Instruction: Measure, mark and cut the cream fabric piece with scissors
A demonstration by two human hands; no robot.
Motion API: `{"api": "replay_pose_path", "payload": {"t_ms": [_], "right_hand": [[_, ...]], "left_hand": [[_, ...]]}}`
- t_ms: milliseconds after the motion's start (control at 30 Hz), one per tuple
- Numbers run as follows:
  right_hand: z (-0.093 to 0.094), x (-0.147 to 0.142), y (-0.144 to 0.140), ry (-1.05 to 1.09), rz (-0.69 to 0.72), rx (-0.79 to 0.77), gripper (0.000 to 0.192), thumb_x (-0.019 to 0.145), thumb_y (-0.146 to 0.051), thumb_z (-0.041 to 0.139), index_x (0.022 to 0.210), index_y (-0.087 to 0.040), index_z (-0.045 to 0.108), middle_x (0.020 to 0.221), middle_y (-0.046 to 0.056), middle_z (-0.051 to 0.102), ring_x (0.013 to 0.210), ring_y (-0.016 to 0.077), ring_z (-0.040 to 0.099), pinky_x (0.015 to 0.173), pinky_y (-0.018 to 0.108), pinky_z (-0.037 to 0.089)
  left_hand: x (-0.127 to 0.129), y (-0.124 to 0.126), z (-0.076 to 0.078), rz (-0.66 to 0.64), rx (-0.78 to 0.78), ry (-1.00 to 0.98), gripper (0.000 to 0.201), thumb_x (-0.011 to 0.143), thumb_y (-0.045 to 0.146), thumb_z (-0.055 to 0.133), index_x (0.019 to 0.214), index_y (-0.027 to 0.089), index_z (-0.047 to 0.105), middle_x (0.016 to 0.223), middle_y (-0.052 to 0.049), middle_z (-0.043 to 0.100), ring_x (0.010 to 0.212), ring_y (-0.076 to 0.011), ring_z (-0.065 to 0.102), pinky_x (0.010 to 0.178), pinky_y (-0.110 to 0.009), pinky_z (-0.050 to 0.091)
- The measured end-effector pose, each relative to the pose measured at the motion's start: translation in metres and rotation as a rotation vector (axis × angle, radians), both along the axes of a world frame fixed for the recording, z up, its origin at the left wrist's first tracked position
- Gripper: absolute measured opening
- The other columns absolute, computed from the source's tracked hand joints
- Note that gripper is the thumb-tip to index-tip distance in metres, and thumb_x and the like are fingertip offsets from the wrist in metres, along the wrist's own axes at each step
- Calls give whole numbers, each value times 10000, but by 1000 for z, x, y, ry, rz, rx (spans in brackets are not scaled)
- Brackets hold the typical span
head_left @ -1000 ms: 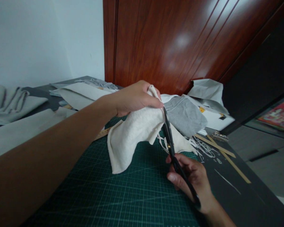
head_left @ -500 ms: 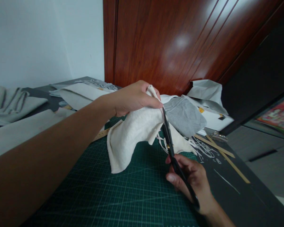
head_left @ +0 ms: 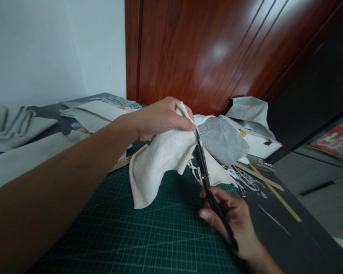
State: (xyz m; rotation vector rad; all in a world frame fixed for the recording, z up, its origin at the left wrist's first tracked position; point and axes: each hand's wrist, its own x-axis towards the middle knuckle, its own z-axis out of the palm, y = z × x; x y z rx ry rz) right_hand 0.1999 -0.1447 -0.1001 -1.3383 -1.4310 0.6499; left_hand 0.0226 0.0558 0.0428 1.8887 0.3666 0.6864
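My left hand [head_left: 168, 120] pinches the top edge of a cream fabric piece [head_left: 157, 167], which hangs in folds over the mat. Black scissors [head_left: 202, 163] are in my right hand [head_left: 231, 217], their blades pointing up and away from me. The blade tips meet the fabric edge just beside my left thumb. How far the blades are apart is hard to make out. Below lies a green cutting mat [head_left: 171, 228] with a printed grid. Behind the scissors another cream fabric piece [head_left: 217, 171] rests on the mat.
Grey cloth [head_left: 224, 140] and a white box [head_left: 257, 140] lie at the back right. Wooden strips [head_left: 282, 201] and thin white offcuts [head_left: 248, 180] are on the dark table [head_left: 300, 243]. A ruler [head_left: 122, 163] is partly under the fabric. Folded pale fabric [head_left: 14, 125] sits at left.
The scissors and my right hand have shifted very slightly to the left. My left hand keeps its hold on the fabric, almost still.
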Motion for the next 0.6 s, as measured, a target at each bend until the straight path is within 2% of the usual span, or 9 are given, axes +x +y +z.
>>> {"api": "replay_pose_path", "payload": {"t_ms": [333,600], "right_hand": [[1,0,0,-6,2,2,232,813,-344,857,919,-227,687,564,-100,427,441,80,391,404,189,327],[0,1,0,39,11,-16,259,782,-333,890,914,-226,693,574,-91,449,450,84,415,403,187,330]], "left_hand": [[2,1,2,-8,-191,-146,171,608,99,742,750,134,651,709,-14,642,640,-134,606,624,-255,445],[3,2,-1,-9,-187,-176,135,681,103,747,794,140,682,760,-20,678,677,-146,634,636,-255,471]]}}
